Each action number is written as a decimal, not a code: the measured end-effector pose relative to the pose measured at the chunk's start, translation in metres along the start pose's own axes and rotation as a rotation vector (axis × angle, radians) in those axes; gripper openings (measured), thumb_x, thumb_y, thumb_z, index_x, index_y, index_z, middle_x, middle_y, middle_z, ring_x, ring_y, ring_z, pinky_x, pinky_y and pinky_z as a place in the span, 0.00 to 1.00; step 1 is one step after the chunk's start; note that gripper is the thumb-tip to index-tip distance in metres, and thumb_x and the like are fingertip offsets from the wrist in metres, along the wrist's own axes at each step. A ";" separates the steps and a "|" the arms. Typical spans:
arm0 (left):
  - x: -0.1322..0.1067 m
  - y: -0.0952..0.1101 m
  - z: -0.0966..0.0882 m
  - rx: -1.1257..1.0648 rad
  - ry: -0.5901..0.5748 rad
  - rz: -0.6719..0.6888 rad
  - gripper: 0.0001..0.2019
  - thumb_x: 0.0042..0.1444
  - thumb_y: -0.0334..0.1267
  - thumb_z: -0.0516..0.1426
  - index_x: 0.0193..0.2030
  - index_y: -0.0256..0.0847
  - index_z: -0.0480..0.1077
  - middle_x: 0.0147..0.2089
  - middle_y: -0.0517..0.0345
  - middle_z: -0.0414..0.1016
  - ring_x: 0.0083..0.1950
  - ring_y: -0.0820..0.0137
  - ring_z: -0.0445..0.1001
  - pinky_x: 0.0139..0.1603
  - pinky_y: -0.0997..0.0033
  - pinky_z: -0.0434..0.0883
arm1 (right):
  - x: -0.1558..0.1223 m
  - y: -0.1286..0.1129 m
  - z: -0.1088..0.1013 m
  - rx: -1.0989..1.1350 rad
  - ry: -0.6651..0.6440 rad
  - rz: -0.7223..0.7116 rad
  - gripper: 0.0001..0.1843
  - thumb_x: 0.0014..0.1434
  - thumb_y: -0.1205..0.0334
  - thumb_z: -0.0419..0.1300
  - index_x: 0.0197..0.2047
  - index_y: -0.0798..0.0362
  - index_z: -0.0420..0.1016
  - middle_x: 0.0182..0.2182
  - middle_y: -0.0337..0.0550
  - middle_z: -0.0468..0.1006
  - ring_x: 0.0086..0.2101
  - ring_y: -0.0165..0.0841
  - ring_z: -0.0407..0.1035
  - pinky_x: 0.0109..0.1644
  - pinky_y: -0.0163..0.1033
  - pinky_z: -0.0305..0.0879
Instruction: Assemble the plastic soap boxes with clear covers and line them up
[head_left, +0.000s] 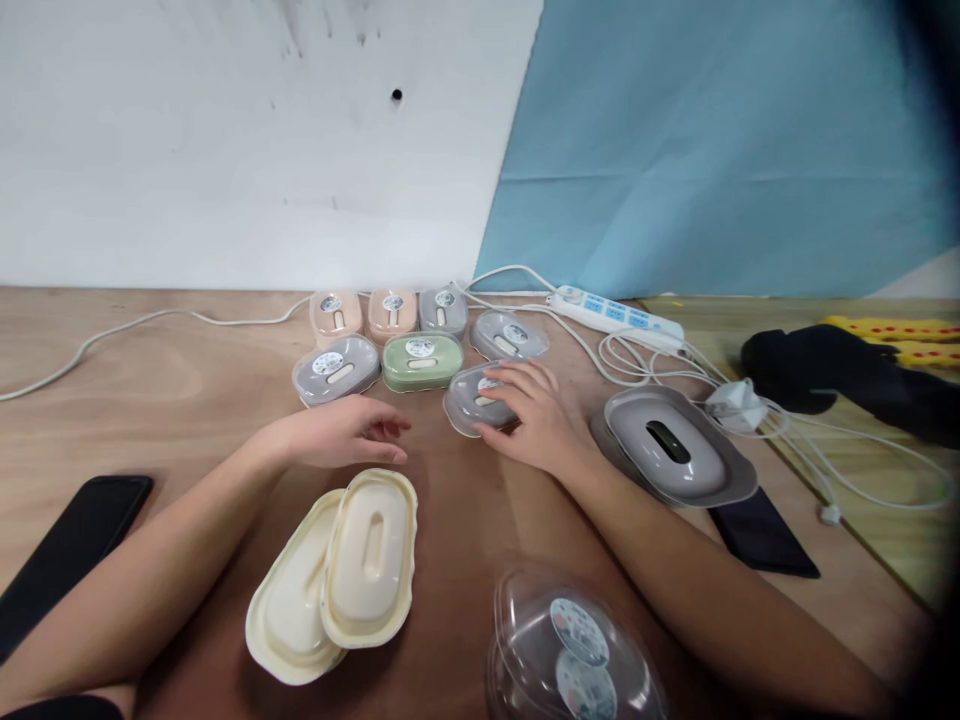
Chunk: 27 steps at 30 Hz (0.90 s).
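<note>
two bare hands at work, head view. right hand (529, 412) lies on a grey case (469, 405), fingers spread over its top, thumb at its near side; cannot tell if it grips. left hand (341, 432): fingers loosely curled, thumb apart, nothing seen in them; near two cream trays (370, 570), one overlapping the other. grey case sits right of a green case (423, 372); two peach cases (392, 317) behind, three other grey cases (352, 362) around. clear lids (525, 640) at near edge. larger grey container (705, 465) beside right forearm; power strip (619, 318) beyond.
</note>
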<state>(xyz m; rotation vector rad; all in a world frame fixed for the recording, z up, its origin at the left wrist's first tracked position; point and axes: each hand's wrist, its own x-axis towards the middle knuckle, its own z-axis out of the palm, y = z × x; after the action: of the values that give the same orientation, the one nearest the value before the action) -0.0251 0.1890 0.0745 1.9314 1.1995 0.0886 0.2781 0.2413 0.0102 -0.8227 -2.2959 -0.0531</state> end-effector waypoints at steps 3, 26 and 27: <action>-0.002 0.004 -0.002 -0.008 -0.102 -0.047 0.27 0.58 0.57 0.60 0.55 0.39 0.74 0.51 0.50 0.81 0.47 0.62 0.80 0.44 0.69 0.74 | 0.000 0.001 0.000 -0.030 0.009 0.062 0.15 0.52 0.60 0.66 0.45 0.49 0.76 0.52 0.50 0.80 0.56 0.49 0.70 0.67 0.62 0.55; 0.016 -0.016 0.009 -0.524 0.318 0.054 0.28 0.61 0.56 0.59 0.59 0.37 0.71 0.38 0.56 0.77 0.28 0.75 0.70 0.27 0.75 0.69 | -0.005 -0.012 0.001 0.378 0.034 0.163 0.12 0.69 0.54 0.55 0.48 0.48 0.77 0.42 0.47 0.83 0.44 0.40 0.77 0.50 0.50 0.73; 0.018 -0.017 0.012 -0.580 0.332 0.082 0.29 0.61 0.56 0.59 0.61 0.37 0.69 0.40 0.54 0.77 0.29 0.74 0.72 0.30 0.73 0.72 | -0.007 -0.012 0.002 0.429 0.023 0.217 0.15 0.70 0.51 0.52 0.48 0.49 0.77 0.41 0.47 0.83 0.42 0.40 0.78 0.47 0.48 0.74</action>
<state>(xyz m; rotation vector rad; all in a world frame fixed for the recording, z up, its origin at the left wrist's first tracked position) -0.0220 0.1987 0.0493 1.4794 1.1404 0.7430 0.2742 0.2283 0.0064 -0.8272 -2.0732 0.5055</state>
